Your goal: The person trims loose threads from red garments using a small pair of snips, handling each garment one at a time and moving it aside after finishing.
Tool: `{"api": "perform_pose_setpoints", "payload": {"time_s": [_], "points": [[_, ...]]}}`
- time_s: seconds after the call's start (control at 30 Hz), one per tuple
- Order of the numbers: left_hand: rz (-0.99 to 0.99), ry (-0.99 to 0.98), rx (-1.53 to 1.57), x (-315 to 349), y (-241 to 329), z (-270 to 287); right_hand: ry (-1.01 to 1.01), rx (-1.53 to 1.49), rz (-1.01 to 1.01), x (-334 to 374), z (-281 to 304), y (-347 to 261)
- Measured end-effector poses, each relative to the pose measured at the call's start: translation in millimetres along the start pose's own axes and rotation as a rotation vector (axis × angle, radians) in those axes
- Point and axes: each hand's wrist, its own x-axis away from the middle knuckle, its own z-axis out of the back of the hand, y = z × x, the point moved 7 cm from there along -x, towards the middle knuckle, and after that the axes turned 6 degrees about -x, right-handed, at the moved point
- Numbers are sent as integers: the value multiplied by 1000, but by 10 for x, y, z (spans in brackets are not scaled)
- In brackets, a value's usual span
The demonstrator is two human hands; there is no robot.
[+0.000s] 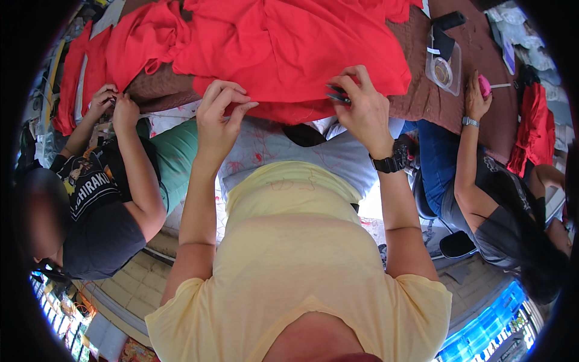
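A large piece of red cloth (289,60) lies spread over the table in front of me, its near edge hanging at the front. My left hand (220,114) pinches that edge between thumb and fingers. To the right, my right hand (367,111) is closed around a small dark tool that looks like thread snips (338,93), mostly hidden by the fingers. The blades lie close to the cloth's edge; whether they touch it I cannot tell. Several red thread scraps (256,157) cling to the grey fabric over my lap.
The table has a brown quilted cover (416,99). At the right sit a clear plastic box (443,72) with a ring-shaped item and a black cylinder (449,21). One co-worker's hands (113,108) work at the left; another's hand (478,99) rests by a pink object (484,85).
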Motion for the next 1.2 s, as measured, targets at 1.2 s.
{"api": "perform_pose_setpoints", "payload": {"time_s": [1.2], "points": [[34, -57, 122, -551, 337, -347, 80, -325, 28, -602, 6, -121]]}}
